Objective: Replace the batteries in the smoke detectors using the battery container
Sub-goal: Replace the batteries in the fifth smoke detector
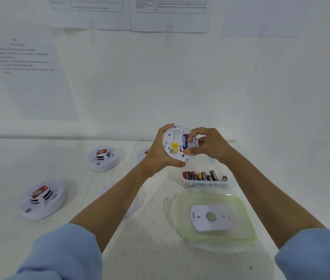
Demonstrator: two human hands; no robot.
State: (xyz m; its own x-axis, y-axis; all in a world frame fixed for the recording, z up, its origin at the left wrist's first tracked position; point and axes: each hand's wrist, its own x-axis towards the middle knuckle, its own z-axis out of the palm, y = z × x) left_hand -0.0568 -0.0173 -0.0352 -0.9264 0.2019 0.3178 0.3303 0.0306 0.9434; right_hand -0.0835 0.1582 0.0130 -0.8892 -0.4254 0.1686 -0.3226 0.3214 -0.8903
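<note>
A smoke detector [175,145] is held up, back side showing, with the left hand [158,156] curled round its rim. The blue battery [184,140] in its slot is pinched by the right hand [208,145]. Below the held detector the battery container [204,185] is seen, and further below a lid [246,219] with a white plate [210,225] on it. Two more detectors [103,158] [42,199] are set to its left.

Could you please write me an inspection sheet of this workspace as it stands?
Surface: white table, lightly speckled.
Job's things: held smoke detector, back facing the camera, blue battery in its bay; battery container open, batteries inside; near detector and far detector lie at left; another is partly hidden behind the left hand.
Clutter: green-rimmed lid in front of the container, white mounting plate lying on it.
Grippers: left hand grips the held detector's rim; right hand pinches the blue battery.
Cables: nothing seen.
Surroundings: white wall, printed sheets, text unreadable.
</note>
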